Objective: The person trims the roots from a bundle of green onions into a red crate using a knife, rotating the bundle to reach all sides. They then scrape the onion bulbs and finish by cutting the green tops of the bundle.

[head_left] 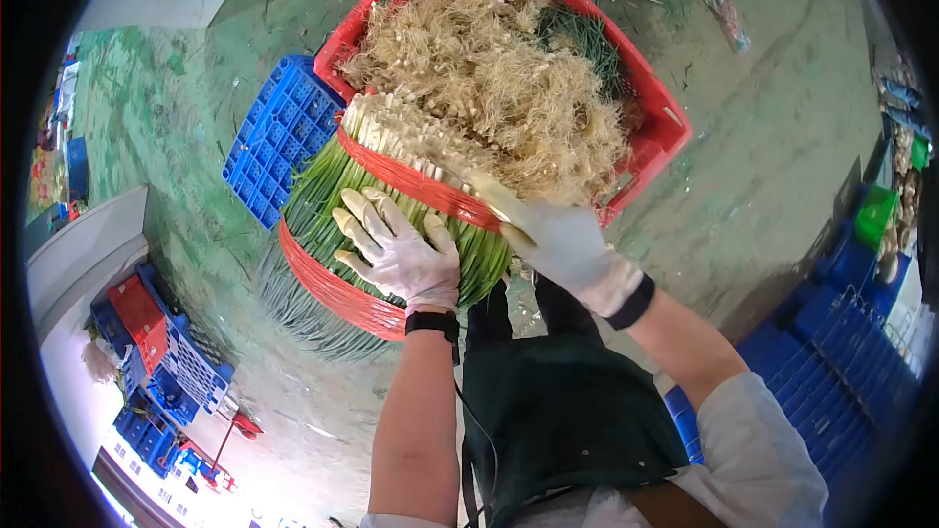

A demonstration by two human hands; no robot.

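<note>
Scallion bundle (pixel 328 200), bound by red bands (pixel 333 288), leans on the red crate's (pixel 665 127) near rim. Left hand (pixel 401 254) lies flat on it, grip wide. Right hand (pixel 562 244) is at the banded white ends, grip indeterminate. Trimmed roots (pixel 489 68) fill the crate. A blue crate (pixel 279 137) adjoins it on the floor.

Obscured regions. The red crate (pixel 657 125) is cut off by the upper edge. My left hand (pixel 401 256) covers part of the scallion bundle (pixel 315 203), whose leaf tips blur into the floor. Whether my right hand (pixel 567 246) grips a tool I cannot tell; its fingertips are hidden. The goods (pixel 905 186) at the right edge are too small to identify.
</note>
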